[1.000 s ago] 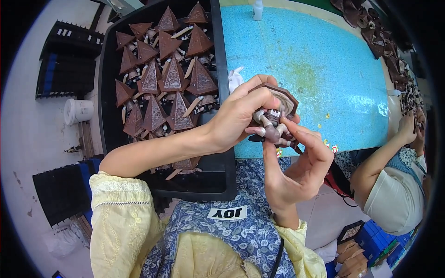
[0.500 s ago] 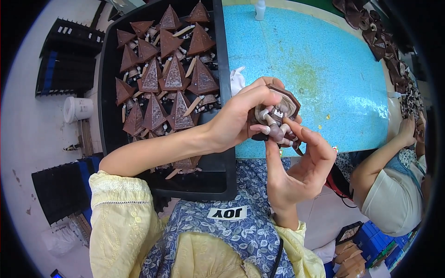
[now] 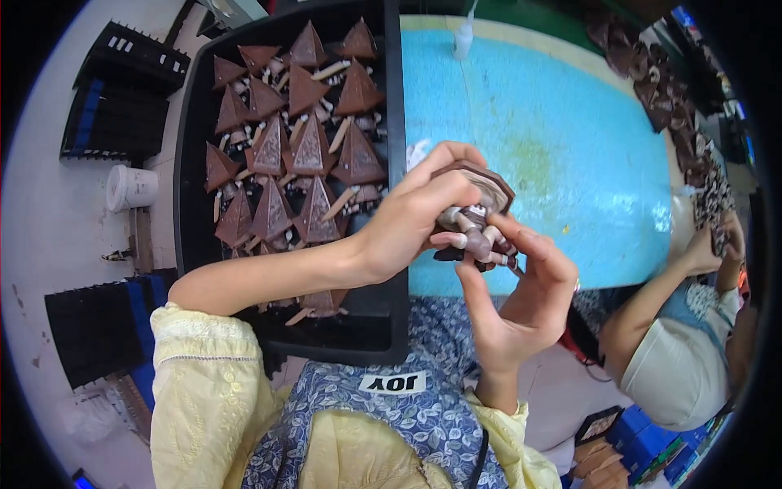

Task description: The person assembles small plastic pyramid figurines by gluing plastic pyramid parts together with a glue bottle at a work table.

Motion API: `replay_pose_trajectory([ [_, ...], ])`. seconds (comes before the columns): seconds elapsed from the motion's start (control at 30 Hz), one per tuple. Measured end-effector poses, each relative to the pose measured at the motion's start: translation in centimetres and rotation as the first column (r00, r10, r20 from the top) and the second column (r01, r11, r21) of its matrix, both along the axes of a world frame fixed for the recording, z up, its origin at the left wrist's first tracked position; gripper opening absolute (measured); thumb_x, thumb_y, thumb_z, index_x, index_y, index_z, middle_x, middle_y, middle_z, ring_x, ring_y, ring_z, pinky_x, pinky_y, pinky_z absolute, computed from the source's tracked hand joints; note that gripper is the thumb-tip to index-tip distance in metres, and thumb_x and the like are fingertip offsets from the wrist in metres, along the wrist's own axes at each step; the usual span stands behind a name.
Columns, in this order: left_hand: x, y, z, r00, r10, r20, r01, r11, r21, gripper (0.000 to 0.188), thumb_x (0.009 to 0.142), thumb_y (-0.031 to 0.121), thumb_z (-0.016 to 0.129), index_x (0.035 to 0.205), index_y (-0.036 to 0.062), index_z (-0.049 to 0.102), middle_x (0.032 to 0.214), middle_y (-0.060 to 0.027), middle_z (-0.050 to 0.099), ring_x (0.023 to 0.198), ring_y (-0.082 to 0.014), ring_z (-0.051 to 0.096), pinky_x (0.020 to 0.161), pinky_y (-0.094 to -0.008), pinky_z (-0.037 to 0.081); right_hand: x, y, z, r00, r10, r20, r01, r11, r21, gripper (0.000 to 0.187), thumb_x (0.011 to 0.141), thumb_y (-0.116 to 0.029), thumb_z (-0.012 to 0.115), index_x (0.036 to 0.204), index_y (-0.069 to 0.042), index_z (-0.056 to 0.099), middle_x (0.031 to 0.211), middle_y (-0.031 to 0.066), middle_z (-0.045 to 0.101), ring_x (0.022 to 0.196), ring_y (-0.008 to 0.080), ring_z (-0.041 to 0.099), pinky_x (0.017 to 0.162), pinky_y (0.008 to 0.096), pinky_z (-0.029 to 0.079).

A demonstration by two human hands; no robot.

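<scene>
Care is called for at this step: the small brown figure (image 3: 476, 218) is best kept pinched firmly from above while its lower parts are worked with light fingertip pressure, so that nothing thin is bent or snapped. In the head view, the figure is held in the air over the near edge of the blue table (image 3: 570, 147), just beside the right wall of the black tray (image 3: 395, 106). The left hand (image 3: 415, 216) is closed around its top, thumb and fingers curled over the flat, angular brown cap. The right hand (image 3: 521, 293) is cupped beneath, half closed, with its fingertips (image 3: 509, 232) pressed against the figure's underside. The figure is seen to be dark brown with a pale, cream-coloured middle and small rounded lumps at the bottom; finer detail is hidden by the fingers. In the tray, many brown cone-shaped pieces (image 3: 314, 147) are laid flat among pale sticks. At the right edge of the table, another person's arm (image 3: 652, 310) is seen near a row of dark brown items (image 3: 676, 106) along the far right corner.
</scene>
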State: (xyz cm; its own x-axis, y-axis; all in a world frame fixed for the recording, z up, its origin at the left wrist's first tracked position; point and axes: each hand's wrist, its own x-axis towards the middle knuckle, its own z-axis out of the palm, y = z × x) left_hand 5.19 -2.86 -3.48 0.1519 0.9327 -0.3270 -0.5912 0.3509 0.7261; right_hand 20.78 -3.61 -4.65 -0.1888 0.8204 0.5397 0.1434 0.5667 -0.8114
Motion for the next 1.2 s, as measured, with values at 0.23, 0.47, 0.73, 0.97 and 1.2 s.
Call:
replay_pose_trajectory([
  [0.23,-4.4,0.0,2.6,0.994,0.105,0.028,-0.106,0.993,0.042,0.041,0.091,0.015,0.041,0.130,0.0112,0.030,0.124,-0.0212,0.050,0.109,-0.0352,0.058,0.085,-0.0493,0.053,-3.7,17.4,-5.2,0.987,0.069,-0.143,-0.109,0.949,-0.295,0.059,0.076,-0.014,0.076,0.124,0.004,0.047,0.123,0.0174,0.055,0.113,0.0256,0.054,0.095,0.0372,0.045],
  [0.47,-5.6,-0.3,2.2,0.977,0.212,0.029,-0.213,0.976,0.052,0.036,0.090,0.011,0.043,0.126,0.0083,0.036,0.110,-0.0145,0.056,0.093,-0.0220,0.061,0.076,-0.0337,0.053,-9.5,24.6,-10.2,0.915,0.165,0.367,-0.079,0.968,-0.238,0.048,0.086,-0.018,0.068,0.121,0.008,0.049,0.104,0.0120,0.064,0.102,0.0219,0.061,0.088,0.0333,0.049],
  [0.73,-6.4,0.3,3.0,0.955,0.296,0.013,-0.296,0.951,0.092,0.026,0.093,0.012,0.044,0.118,0.0055,0.040,0.095,-0.0106,0.060,0.075,-0.0151,0.062,0.065,-0.0267,0.051,-1.3,8.9,2.6,0.941,0.339,-0.016,-0.307,0.831,-0.463,0.037,0.088,-0.012,0.063,0.115,0.012,0.055,0.095,0.0183,0.068,0.086,0.0202,0.067,0.072,0.0293,0.054],
  [0.97,-4.9,0.1,2.7,0.986,0.167,0.018,-0.168,0.978,0.125,0.035,0.088,0.014,0.043,0.122,0.0046,0.038,0.107,-0.0206,0.059,0.082,-0.0210,0.063,0.070,-0.0318,0.053,3.6,3.1,5.1,0.971,0.218,0.103,-0.178,0.937,-0.302,0.052,0.088,-0.037,0.062,0.106,0.011,0.054,0.073,0.0163,0.063,0.050,0.0117,0.053,0.044,0.0197,0.038],
  [1.2,-4.5,-1.6,4.1,0.994,0.100,0.031,-0.102,0.993,0.064,0.043,0.085,0.016,0.038,0.127,0.0070,0.033,0.104,-0.0142,0.059,0.081,-0.0146,0.061,0.045,-0.0151,0.033,2.5,2.1,4.6,0.994,-0.085,0.067,0.085,0.996,0.009,0.054,0.074,-0.042,0.074,0.086,0.009,0.060,0.067,0.0164,0.064,0.048,0.0174,0.051,0.051,0.0255,0.037],
])
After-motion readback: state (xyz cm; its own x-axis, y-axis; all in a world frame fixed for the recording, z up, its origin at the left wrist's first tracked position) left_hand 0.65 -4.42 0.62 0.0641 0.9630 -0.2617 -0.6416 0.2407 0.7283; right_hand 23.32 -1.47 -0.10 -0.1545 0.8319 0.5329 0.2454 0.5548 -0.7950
